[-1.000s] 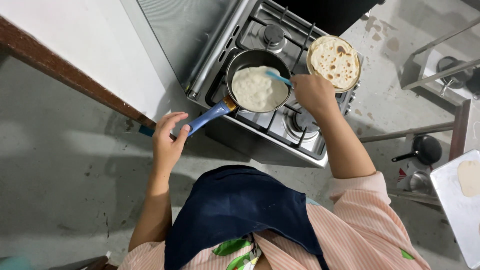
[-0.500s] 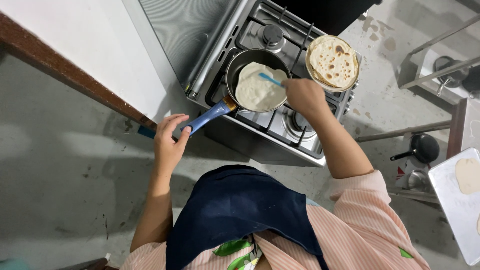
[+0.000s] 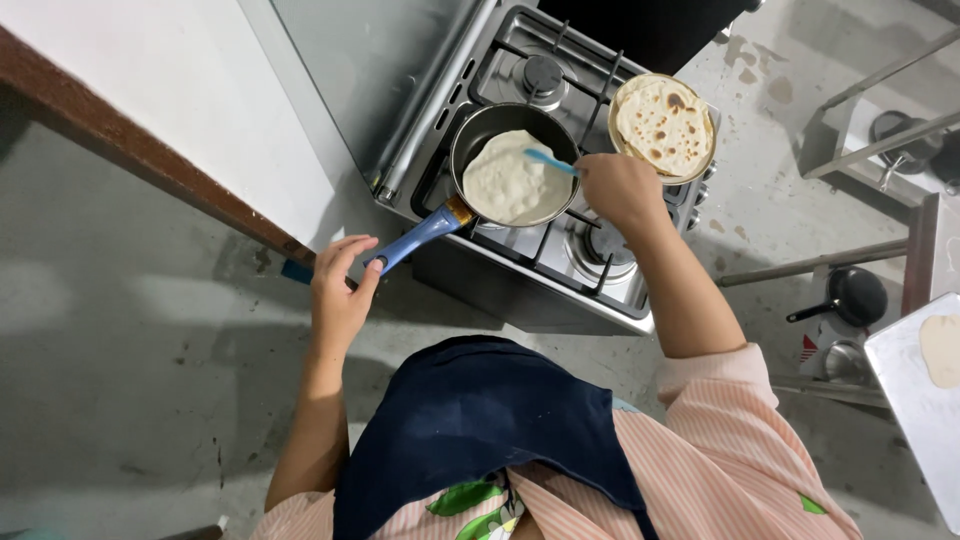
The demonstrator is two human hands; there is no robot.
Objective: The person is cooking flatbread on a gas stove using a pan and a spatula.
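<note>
Grey concrete floor surrounds a steel gas stove (image 3: 560, 250) carrying a dark frying pan (image 3: 515, 165) with a pale flatbread (image 3: 510, 185). Right hand (image 3: 620, 188) fingers clamp a blue spatula (image 3: 550, 160) whose tip rests on the flatbread just left of them. Left hand (image 3: 340, 290) fingers curl loosely apart at the end of the pan's blue handle (image 3: 415, 238), thumb touching it.

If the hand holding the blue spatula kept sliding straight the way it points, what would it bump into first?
The right hand points its blue spatula left across the pan. Going straight on, it would probably meet the pale flatbread first, then the pan's far rim; height is hard to judge from above.
</note>
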